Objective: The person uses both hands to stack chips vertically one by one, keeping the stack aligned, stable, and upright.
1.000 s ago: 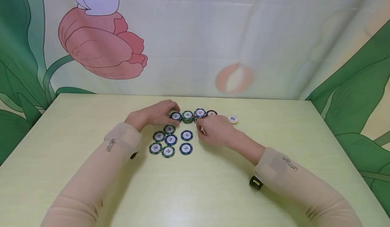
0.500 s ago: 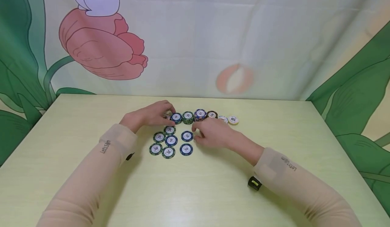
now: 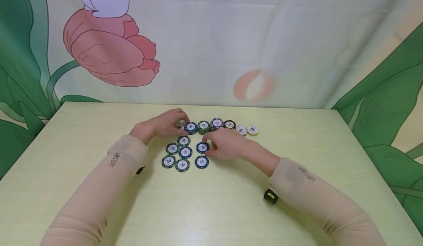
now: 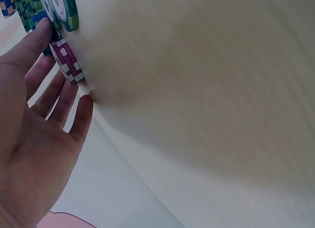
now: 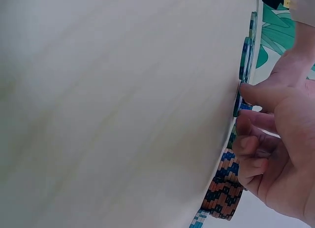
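Observation:
My left hand (image 3: pixel 161 124) bends around a short stack of blue poker chips (image 3: pixel 190 127), thumb and index finger at its left side. In the left wrist view its fingers are relaxed, by a purple-and-white chip stack (image 4: pixel 68 63) that is mostly hidden in the head view. My right hand (image 3: pixel 229 143) holds thumb and index finger at opposite edges of a single blue 50 chip (image 3: pixel 202 147), its other fingers curled. A second blue chip (image 3: pixel 202 162) lies just in front of that one. In the right wrist view the pinched chip (image 5: pixel 237 102) shows edge-on.
Beyond the hands runs a row of stacks: green (image 3: pixel 203 126), purple-blue (image 3: pixel 217 123), black-and-brown (image 3: pixel 229 124), light blue (image 3: pixel 241 130) and yellow (image 3: pixel 253 130). Several loose green 20 chips (image 3: pixel 182 165) surround a blue chip (image 3: pixel 185 152). A printed curtain (image 3: pixel 211 55) hangs behind the table (image 3: pixel 211 209).
My right hand has moved left from the back row to the loose blue chip, uncovering the light blue stack. My left hand has drawn back slightly left from around the blue stack.

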Available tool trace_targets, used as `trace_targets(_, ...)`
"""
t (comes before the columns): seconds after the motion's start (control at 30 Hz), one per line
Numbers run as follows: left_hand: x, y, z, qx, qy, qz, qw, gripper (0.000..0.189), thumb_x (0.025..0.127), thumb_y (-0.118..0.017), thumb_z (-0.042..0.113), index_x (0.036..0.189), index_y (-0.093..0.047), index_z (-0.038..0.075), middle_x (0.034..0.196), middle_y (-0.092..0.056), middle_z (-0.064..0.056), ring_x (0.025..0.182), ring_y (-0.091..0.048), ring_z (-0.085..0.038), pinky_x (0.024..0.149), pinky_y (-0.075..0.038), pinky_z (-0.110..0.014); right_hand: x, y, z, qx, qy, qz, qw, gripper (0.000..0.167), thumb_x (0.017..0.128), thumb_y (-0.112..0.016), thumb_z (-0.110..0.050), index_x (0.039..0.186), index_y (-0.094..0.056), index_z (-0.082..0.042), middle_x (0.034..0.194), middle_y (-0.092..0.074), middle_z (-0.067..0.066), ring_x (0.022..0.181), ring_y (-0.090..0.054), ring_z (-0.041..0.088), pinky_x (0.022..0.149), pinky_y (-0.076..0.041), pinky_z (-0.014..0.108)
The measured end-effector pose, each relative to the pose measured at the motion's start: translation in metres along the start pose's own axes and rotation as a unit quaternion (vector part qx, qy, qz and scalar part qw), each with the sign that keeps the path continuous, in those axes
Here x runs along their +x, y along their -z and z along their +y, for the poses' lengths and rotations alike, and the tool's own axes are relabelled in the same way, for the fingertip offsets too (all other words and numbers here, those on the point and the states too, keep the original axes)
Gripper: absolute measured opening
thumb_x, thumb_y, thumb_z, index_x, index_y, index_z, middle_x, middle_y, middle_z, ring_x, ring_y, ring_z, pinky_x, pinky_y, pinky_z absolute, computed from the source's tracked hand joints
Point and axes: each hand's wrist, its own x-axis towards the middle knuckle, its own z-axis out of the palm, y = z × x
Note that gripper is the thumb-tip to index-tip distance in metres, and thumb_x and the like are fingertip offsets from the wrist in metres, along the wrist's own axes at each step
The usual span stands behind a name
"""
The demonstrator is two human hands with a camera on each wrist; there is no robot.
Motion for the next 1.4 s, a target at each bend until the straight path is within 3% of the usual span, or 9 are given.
trace_targets(0.4, 0.002, 0.001, -0.002, 0.006, 0.004, -0.004, 1.0000, 0.040, 0.096, -0.075, 0.023, 0.129, -0.063, 0.002, 0.138, -0.053, -0.017, 0.124, -0.049, -0.033, 0.113, -0.036, -0.050, 0.007, 0.001, -0.003, 0.008, -0.014, -0.013, 0.9998, 0.038, 0.093, -0.076, -0.033, 0.126, -0.070, -0.014, 0.073, -0.062, -0.008, 0.068, -0.058, 0.010, 0.059, -0.047, 0.028)
trace_targets(0.7, 0.000, 0.001, -0.003, 0.004, 0.012, -0.006, 0.9999, 0.040, 0.096, -0.073, 0.020, 0.131, -0.063, 0.003, 0.141, -0.051, -0.017, 0.126, -0.047, -0.033, 0.113, -0.035, -0.050, 0.012, 0.000, -0.006, -0.015, -0.017, -0.015, 0.9996, 0.036, 0.090, -0.076, -0.033, 0.119, -0.069, -0.013, 0.069, -0.062, -0.008, 0.065, -0.060, 0.011, 0.058, -0.048, 0.030)
trace_targets(1.13, 0.002, -0.003, -0.005, 0.014, -0.001, -0.001, 0.9999, 0.038, 0.097, -0.072, 0.019, 0.130, -0.063, 0.004, 0.140, -0.051, -0.018, 0.127, -0.046, -0.034, 0.113, -0.035, -0.050, 0.014, -0.004, -0.006, -0.065, -0.011, -0.002, 0.9978, 0.034, 0.086, -0.075, -0.041, 0.103, -0.065, -0.013, 0.071, -0.061, -0.006, 0.064, -0.058, 0.012, 0.054, -0.046, 0.029)
trace_targets(1.4, 0.002, -0.003, -0.003, 0.016, -0.005, 0.002, 0.9999, 0.037, 0.097, -0.072, 0.019, 0.129, -0.063, 0.003, 0.139, -0.051, -0.018, 0.125, -0.047, -0.033, 0.112, -0.036, -0.050, 0.015, -0.003, -0.006, -0.088, 0.000, 0.023, 0.9959, 0.035, 0.086, -0.072, -0.044, 0.101, -0.065, -0.013, 0.067, -0.059, -0.007, 0.060, -0.057, 0.013, 0.052, -0.046, 0.029)
